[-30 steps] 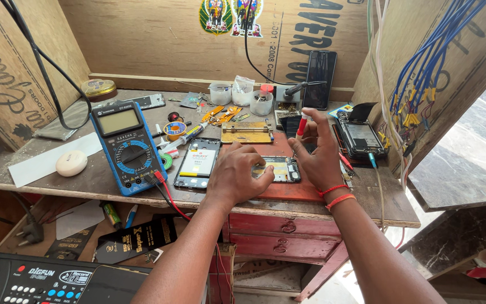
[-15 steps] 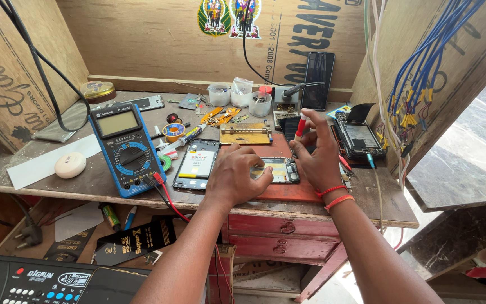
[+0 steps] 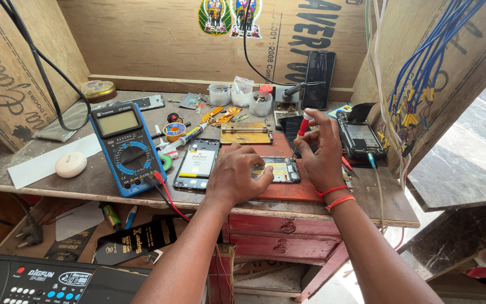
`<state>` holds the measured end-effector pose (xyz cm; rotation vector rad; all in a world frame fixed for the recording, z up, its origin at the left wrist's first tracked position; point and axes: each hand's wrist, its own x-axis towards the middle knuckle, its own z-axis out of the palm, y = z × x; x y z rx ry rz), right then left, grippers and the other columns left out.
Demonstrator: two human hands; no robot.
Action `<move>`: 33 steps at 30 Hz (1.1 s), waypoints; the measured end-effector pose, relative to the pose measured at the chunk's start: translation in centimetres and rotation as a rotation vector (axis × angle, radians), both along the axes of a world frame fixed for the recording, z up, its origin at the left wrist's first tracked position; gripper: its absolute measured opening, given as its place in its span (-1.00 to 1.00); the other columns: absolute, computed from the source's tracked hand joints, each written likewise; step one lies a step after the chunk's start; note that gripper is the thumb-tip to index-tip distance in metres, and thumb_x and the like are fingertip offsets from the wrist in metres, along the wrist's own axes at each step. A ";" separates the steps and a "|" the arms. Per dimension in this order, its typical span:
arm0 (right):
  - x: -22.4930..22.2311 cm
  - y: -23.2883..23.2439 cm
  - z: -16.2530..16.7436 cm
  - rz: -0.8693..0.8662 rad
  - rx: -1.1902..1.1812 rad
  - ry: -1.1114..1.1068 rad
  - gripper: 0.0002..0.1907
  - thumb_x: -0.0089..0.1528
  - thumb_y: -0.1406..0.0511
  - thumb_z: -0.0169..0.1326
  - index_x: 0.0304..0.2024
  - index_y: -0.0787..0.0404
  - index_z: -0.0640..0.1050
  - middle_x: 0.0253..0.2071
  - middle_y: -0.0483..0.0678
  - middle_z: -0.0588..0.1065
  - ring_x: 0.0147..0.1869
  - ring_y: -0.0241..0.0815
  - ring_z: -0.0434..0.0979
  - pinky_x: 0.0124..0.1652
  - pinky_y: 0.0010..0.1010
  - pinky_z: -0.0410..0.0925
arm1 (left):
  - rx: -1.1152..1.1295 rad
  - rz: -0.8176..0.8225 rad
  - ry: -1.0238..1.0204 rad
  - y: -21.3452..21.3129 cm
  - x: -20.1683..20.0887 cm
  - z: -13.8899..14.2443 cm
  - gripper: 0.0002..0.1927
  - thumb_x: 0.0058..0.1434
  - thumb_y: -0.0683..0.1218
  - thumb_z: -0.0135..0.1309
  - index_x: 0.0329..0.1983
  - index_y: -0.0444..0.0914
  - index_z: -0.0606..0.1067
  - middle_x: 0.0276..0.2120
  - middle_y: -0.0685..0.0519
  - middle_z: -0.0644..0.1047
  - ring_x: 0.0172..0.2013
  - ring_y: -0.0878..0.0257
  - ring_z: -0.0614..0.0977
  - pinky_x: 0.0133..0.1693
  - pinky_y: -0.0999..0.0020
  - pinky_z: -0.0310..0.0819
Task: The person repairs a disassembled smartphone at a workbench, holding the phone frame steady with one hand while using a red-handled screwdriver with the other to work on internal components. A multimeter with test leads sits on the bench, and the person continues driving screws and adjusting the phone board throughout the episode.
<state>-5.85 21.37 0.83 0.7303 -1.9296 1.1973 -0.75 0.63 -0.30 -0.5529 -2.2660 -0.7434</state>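
Right hand [image 3: 323, 151] grips a red-handled screwdriver [image 3: 301, 130], tip down at the opened phone [image 3: 277, 169]. Left hand [image 3: 237, 175] – fingers pressed on the phone's left edge, steadying it on the desk [image 3: 74, 183]. Adj.: second phone [image 3: 197, 163] just left; blue multimeter [image 3: 126, 146] further left.

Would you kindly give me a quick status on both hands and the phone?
Left hand pressing the opened phone on the bench. Right hand gripping a red-tipped screwdriver upright at its edge. Multimeter off left, clear.
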 end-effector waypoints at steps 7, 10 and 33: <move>0.3 0.0 0.0 0.026 0.050 0.016 -0.31 0.18 0.60 0.09 0.32 0.11 0.29 -0.14 -0.05 0.51 -0.05 -0.26 0.62 -0.03 -0.42 0.48 | 0.005 0.002 0.001 0.1 0.0 -0.1 -0.73 0.07 0.08 0.23 -0.45 -0.22 0.67 -0.33 0.02 0.63 -0.11 0.09 0.59 0.04 0.16 0.40; 0.3 0.2 0.1 -0.038 0.070 0.039 -0.32 0.19 0.54 0.24 0.29 0.11 0.30 -0.18 -0.04 0.55 -0.09 -0.23 0.60 -0.07 -0.39 0.45 | 0.004 0.000 -0.008 0.1 0.0 -0.1 -0.73 0.07 0.08 0.22 -0.45 -0.22 0.67 -0.33 0.02 0.63 -0.11 0.09 0.59 0.04 0.17 0.41; 0.3 0.1 0.0 0.016 0.073 0.080 -0.34 0.21 0.58 0.19 0.30 0.15 0.30 -0.08 -0.02 0.56 0.01 -0.20 0.61 0.02 -0.37 0.45 | -0.006 0.005 -0.010 -0.1 -0.1 0.0 -0.72 0.07 0.09 0.23 -0.45 -0.22 0.67 -0.34 0.03 0.63 -0.12 0.09 0.58 0.04 0.16 0.40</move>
